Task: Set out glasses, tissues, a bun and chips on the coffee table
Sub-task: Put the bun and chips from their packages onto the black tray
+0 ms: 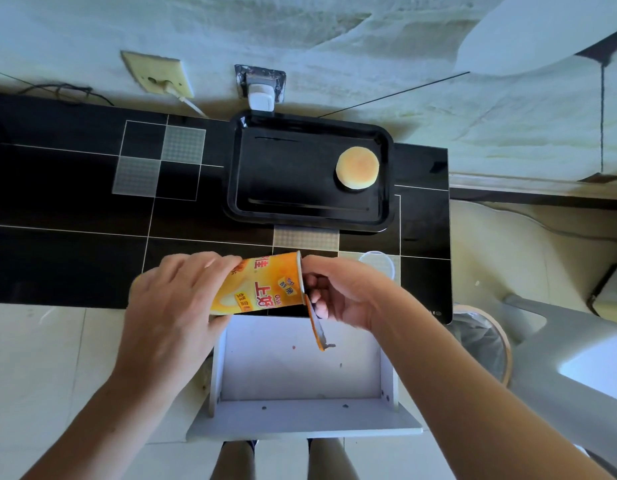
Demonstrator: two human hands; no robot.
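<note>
While left hand (168,306) holds chips can (262,287), right hand (338,292) peels seal (317,327).

I see an orange-yellow chip can (262,287) with red lettering. Coffee table (75,202) is glossy black with thin white grid lines and grey checked squares. Tray (300,174) is black, bun (357,167) golden-tan with pale edge. Stool (300,375) is white.

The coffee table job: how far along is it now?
Done: the bun lies on the black tray. In hand: the left hand holds the chips can sideways, and the right hand peels its seal; the clear lid lies on the table. Left: serving chips; no glasses or tissues visible.
</note>
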